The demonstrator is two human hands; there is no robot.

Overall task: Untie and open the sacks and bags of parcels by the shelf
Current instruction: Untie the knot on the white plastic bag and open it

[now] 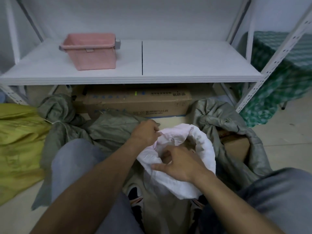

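Note:
A white woven sack (200, 169) stands between my knees with its mouth open and its rim rolled outward. My left hand (146, 132) pinches the far left edge of the rim. My right hand (179, 163) grips the near edge, thumb stretched left over the cloth. Brown contents show dimly inside. A grey-green sack (60, 119) at the left is tied with a pale string. Another grey-green sack (236, 132) at the right hangs open around a cardboard parcel (236, 146). A yellow-green sack (16, 142) lies at the far left.
A white metal shelf (185, 65) crosses the view ahead, with a pink plastic basket (91, 51) on its board. A long cardboard box (138, 103) lies under it. Green patterned cloth (283, 78) hangs at the right. My knees in grey trousers flank the white sack.

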